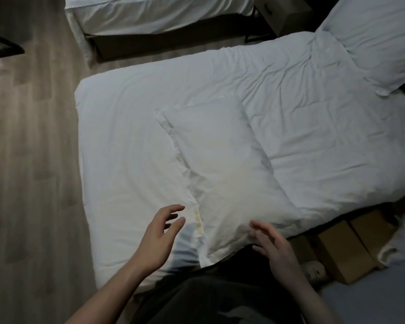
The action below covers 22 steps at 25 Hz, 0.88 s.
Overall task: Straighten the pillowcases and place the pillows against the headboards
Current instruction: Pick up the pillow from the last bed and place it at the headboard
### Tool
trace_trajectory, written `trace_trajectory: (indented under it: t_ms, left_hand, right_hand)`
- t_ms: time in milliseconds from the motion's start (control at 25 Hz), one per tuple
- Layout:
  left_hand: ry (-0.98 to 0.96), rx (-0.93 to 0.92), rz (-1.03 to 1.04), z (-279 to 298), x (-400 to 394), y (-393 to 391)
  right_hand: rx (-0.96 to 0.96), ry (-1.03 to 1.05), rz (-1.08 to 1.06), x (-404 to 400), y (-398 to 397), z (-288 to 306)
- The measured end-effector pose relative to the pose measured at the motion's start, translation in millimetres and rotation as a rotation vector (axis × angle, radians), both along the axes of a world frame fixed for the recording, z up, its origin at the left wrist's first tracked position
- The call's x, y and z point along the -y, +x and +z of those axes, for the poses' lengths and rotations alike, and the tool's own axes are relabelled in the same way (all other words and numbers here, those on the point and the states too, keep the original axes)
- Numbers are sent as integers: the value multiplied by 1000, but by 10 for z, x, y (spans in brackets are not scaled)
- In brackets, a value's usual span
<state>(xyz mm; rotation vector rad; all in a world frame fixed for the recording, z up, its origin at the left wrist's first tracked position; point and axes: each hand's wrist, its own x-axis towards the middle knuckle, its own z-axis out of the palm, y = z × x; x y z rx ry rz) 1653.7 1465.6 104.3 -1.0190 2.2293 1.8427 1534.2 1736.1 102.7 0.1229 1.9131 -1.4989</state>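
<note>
left hand fingers spread loose, gripping nothing, tips just short of the pillowcase flap | right hand fingers relaxed and apart, hovering at the near corner of the pillow | pillow lies slantwise on the white duvet, stretching away beyond both sets of fingertips | second pillow far off past the right fingers

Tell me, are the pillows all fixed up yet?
Not yet. One pillow already lies at the far end of the bed, though no headboard shows. The near pillow lies slantwise mid-bed, its case looking fairly smooth. The left hand and right hand hover open by its near end, gripping nothing. Carrying it to the head is left.
</note>
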Motion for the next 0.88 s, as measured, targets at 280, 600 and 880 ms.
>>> trace_trajectory:
  t_ms: [280,600,880]
  left_hand:
    - [-30,182,175,-574,-576,-823]
    - [-7,454,282,-1065,-1104,-1495]
    - [-9,590,213,-1640,-981,-1757]
  right_hand:
    - [35,124,208,-387,-1333,-509]
    - [-2,307,395,-778,-2475,-1197]
    - [6,497,423,-751,-2980,-1862]
